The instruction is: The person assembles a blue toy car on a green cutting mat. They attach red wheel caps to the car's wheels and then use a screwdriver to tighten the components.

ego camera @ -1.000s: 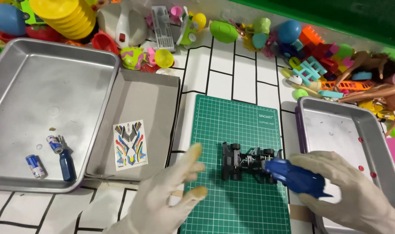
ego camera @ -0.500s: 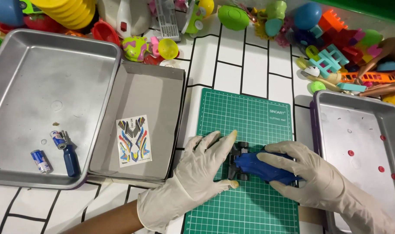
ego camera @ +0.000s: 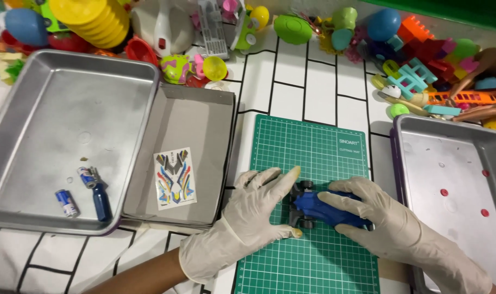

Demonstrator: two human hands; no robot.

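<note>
Blue toy car (ego camera: 327,209): on green cutting mat (ego camera: 308,158), lower centre, black wheels showing at its 9 o'clock end.
Left hand (ego camera: 256,209): gloved, fingers spread, clamped on car's wheel end.
Right hand (ego camera: 384,220): gloved, fingers together, pressed over car body.
Sticker sheet (ego camera: 174,178): in grey box lid (ego camera: 196,120), 9 o'clock of mat.
Left metal tray (ego camera: 52,98): holds two small batteries (ego camera: 76,188), blue screwdriver (ego camera: 101,198).
Right metal tray (ego camera: 455,158): 3 o'clock.
Toy pile (ego camera: 313,32): 12 o'clock.
</note>
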